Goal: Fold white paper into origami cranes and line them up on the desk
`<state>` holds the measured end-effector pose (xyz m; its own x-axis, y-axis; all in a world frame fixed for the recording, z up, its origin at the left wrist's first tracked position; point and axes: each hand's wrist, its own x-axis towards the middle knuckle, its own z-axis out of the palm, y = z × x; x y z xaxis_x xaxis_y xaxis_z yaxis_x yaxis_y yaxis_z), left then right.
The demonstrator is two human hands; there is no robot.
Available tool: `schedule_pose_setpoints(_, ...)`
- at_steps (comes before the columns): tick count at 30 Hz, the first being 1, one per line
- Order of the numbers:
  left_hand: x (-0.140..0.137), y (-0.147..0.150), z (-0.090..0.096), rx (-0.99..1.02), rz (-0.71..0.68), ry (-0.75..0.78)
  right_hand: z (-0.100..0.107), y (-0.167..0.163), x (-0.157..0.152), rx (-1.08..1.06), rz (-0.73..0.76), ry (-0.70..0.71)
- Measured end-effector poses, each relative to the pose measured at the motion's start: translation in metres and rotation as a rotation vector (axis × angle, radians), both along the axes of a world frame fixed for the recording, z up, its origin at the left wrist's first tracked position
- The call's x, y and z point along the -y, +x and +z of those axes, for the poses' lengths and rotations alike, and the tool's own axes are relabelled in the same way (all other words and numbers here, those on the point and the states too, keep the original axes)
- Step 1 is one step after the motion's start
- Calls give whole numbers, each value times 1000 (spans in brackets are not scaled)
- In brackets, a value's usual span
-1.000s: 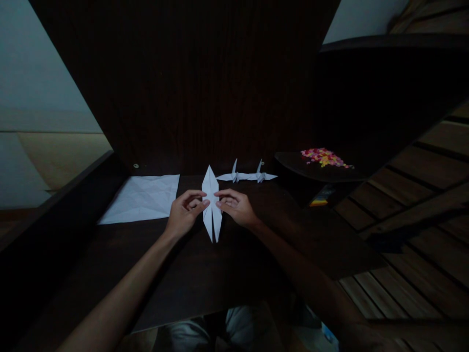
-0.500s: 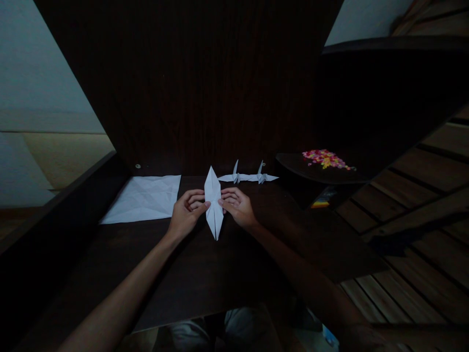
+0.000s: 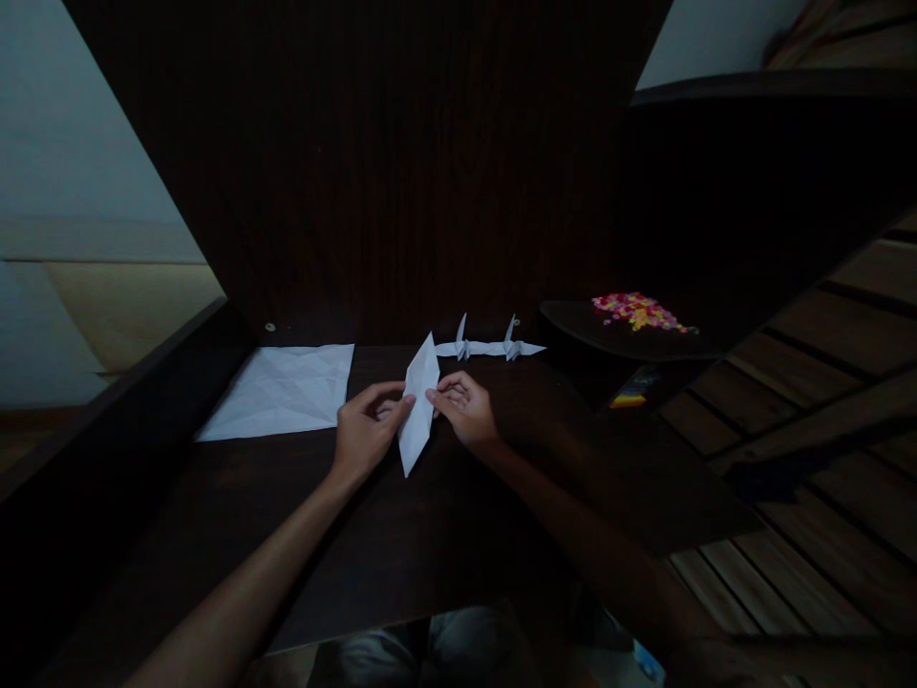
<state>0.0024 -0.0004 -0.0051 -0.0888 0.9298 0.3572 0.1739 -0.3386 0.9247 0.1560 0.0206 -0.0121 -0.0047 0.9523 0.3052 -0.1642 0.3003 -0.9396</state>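
A white folded paper [image 3: 419, 406], a long diamond pointed at both ends, is held up over the dark desk. My left hand [image 3: 365, 425] pinches its left edge, thumb on the near face and fingers behind. On the opposite edge my right hand [image 3: 465, 409] grips it the same way, with some fingertips hidden behind the paper. Just beyond, two white origami cranes [image 3: 512, 350] stand in a row against the back panel. To the left lies a creased white sheet of paper [image 3: 287, 387], flat on the desk.
A dark desktop [image 3: 401, 564] spreads under my arms, with a raised side board [image 3: 143, 382] at left and a tall back panel [image 3: 373, 172]. A small corner shelf [image 3: 573, 320] at right carries a heap of tiny pink, red and yellow pieces [image 3: 637, 311].
The folded paper has tilted, its top leaning right and its bottom left. A smooth face without the centre slit now shows. Both hands still hold its edges.
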Motion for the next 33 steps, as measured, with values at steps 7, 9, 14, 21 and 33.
schedule_pose_setpoints(7, 1, 2, 1, -3, -16, 81, -1, -1, 5, 43, -26, 39)
schedule_pose_setpoints(9, 3, 2, 4, -45, 2, 114, -1, -1, 7, 82, -33, 68)
schedule_pose_setpoints(14, 9, 3, 11, -139, -4, 199, 3, -1, 14, 199, -110, 190)
schedule_pose_setpoints(21, 13, 4, 10, -302, -2, 349, 12, -3, 20, 281, -229, 300)
schedule_pose_setpoints(33, 17, 7, 12, -444, 118, 591, 15, -6, 26, 202, -193, 310)
